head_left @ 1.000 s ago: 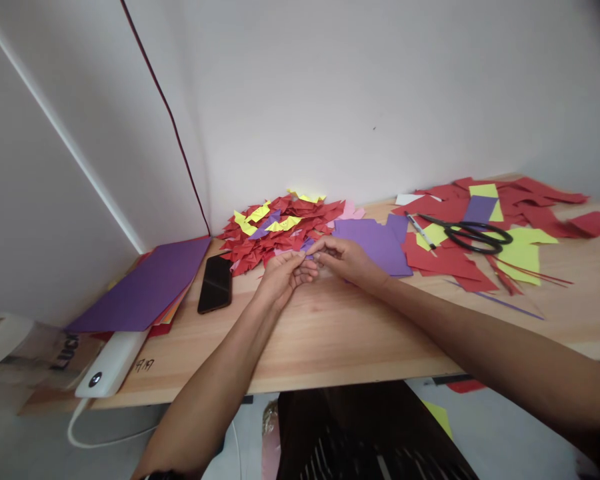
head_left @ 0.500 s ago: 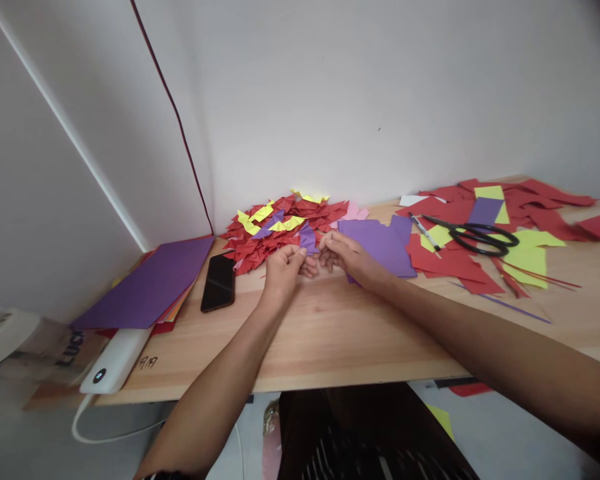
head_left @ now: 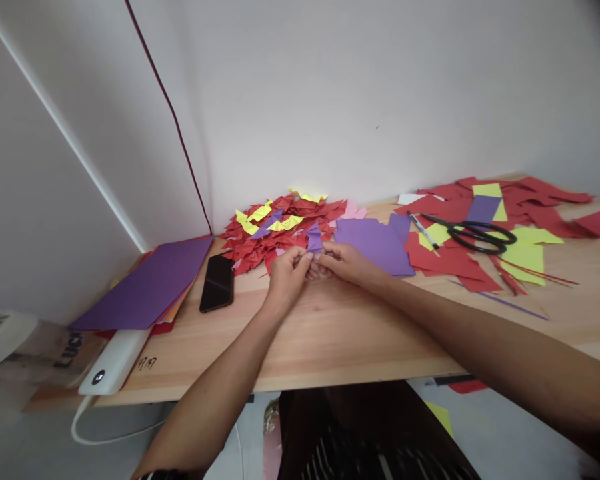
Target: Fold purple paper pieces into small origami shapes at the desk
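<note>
My left hand [head_left: 287,275] and my right hand [head_left: 347,262] meet over the wooden table [head_left: 330,333], fingers pinched together on a small purple paper piece [head_left: 314,239] that sticks up between them. Just behind it lies a heap of folded paper pieces [head_left: 280,227], mostly red with some yellow and purple. A stack of purple paper rectangles [head_left: 375,243] lies right of my right hand.
A black phone [head_left: 217,282] lies left of my hands, beside large purple sheets [head_left: 145,287]. A white power bank [head_left: 113,363] sits at the table's left edge. Black scissors [head_left: 473,232], a pen [head_left: 423,230] and red and yellow paper scraps [head_left: 520,213] cover the right side.
The purple piece has come up between my fingers and stands more upright; both hands have drawn closer together around it.
</note>
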`<control>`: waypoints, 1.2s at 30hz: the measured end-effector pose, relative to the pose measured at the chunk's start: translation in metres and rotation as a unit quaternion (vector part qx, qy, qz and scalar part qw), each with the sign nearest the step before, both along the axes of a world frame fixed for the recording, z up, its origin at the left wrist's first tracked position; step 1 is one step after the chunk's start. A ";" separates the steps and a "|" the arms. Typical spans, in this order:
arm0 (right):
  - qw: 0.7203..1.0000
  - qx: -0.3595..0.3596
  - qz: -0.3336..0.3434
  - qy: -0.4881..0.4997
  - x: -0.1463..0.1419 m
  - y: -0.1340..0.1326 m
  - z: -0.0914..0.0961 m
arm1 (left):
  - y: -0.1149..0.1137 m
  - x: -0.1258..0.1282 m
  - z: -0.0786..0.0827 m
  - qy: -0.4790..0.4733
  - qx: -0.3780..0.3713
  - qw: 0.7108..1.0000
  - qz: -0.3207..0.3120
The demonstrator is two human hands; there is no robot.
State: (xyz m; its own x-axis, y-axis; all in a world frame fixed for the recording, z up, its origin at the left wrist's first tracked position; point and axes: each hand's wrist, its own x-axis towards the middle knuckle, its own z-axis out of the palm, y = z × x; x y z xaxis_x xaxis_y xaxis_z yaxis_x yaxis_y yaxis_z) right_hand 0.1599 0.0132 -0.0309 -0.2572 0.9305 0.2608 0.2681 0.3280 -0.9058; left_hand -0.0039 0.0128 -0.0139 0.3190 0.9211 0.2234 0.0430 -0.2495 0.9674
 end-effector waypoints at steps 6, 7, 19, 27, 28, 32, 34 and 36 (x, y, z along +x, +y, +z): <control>1.000 0.002 0.011 0.023 -0.001 -0.004 0.007 | 0.004 0.000 -0.005 -0.041 -0.041 0.998 -0.024; 1.000 0.003 0.016 0.024 -0.001 -0.004 0.008 | 0.004 0.000 -0.005 -0.049 -0.050 0.997 -0.026; 1.000 0.000 0.025 -0.001 -0.001 -0.007 0.010 | 0.000 -0.002 -0.002 -0.077 -0.095 0.992 -0.026; 0.999 -0.012 0.040 0.009 -0.001 -0.004 0.009 | 0.003 -0.003 -0.002 -0.084 -0.103 0.991 -0.011; 0.999 -0.015 0.042 0.012 -0.002 -0.004 0.008 | 0.003 -0.003 -0.002 -0.077 -0.095 0.992 -0.008; 0.999 -0.019 0.033 0.007 -0.002 -0.004 0.005 | 0.005 -0.003 -0.004 -0.055 -0.079 0.995 -0.019; 1.000 -0.017 0.023 0.000 -0.001 -0.004 0.003 | 0.007 -0.003 -0.005 -0.042 -0.085 0.995 -0.030; 1.000 -0.016 0.018 -0.004 0.000 -0.003 0.002 | 0.008 -0.003 -0.005 -0.029 -0.090 0.995 -0.037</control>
State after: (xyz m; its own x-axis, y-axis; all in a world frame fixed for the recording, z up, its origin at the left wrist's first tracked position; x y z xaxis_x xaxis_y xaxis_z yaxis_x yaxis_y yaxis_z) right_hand 0.1600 0.0100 -0.0288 -0.2928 0.9283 0.2292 0.2632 0.3086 -0.9140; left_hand -0.0068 0.0212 -0.0192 0.3784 0.9224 0.0775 -0.0257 -0.0732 0.9970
